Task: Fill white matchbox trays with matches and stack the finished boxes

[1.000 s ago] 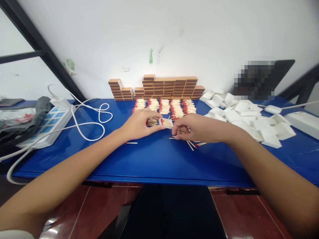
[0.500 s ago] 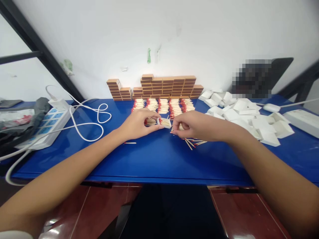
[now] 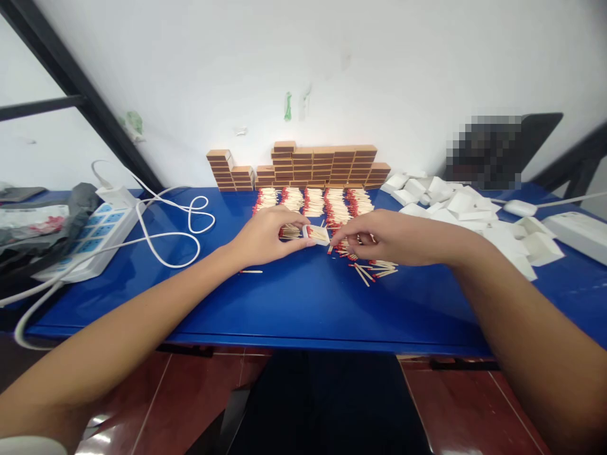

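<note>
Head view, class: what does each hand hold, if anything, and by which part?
The left hand holds a white tray by its left end, between the fingers. Whether the right hand grips the nearby match cannot be told.

Bright, even, diffuse light; exact source hard to tell. Pale wall [image 3: 370, 63] well lit. Soft shadow on tabletop [image 3: 284, 309] beside right forearm [image 3: 516, 316]. White glare on floor tiles [image 3: 102, 436] below tabletop's near left corner. Deep gloom under near edge, clothing [image 3: 327, 404] almost black. Wide-angle stretch toward tabletop's left and right edges. Pixelated patch [image 3: 484, 151] behind far right corner. Matches [image 3: 363, 275] slightly soft, fine detail smeared.
</note>
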{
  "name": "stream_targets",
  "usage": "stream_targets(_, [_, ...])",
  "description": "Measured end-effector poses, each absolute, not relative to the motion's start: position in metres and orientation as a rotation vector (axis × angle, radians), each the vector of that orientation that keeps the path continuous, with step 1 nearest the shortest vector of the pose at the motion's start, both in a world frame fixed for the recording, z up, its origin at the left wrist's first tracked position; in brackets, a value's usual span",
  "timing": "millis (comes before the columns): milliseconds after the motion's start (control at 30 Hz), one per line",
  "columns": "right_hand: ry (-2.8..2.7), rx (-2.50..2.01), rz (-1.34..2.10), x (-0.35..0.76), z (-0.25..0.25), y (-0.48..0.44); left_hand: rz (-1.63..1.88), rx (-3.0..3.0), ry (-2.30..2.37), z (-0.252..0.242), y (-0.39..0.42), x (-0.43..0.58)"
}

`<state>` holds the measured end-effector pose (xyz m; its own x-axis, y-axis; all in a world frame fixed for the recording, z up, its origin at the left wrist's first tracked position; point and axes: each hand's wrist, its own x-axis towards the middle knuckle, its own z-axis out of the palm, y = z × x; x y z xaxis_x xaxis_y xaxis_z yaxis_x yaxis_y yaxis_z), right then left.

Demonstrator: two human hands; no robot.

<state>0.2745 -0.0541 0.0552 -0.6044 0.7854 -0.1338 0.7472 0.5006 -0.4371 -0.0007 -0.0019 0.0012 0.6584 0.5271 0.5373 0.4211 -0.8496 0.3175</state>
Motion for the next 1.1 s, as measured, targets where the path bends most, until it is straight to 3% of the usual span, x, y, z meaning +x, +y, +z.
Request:
stream_targets(333, [-2.337, -1.416, 0.722, 0.284, 0.064, -0.060, 0.934, 2.696, 0.818, 0.002, -0.003, -0.001])
stream_targets(600, [-1.582, -1.650, 0.497, 0.273, -0.017, -0.147, 0.820, 2.711, 0.746, -0.005, -0.005, 0.003])
stream_targets(733, [-1.550, -1.694, 0.275, 0.258, -0.033, -0.166, 0.842, 2.722, 0.736, -0.005, -0.007, 0.005])
stream_targets(933, [-1.511, -1.682, 0.399, 0.254, -0.027, -0.166, 0.938, 2.749, 0.781, -0.001, -0.004, 0.002])
stream_targets(1100, [-1.497, -1.700, 0.248, 0.239, -0.030, -0.176, 0.911, 2.750, 0.735, -0.005, -0.002, 0.003])
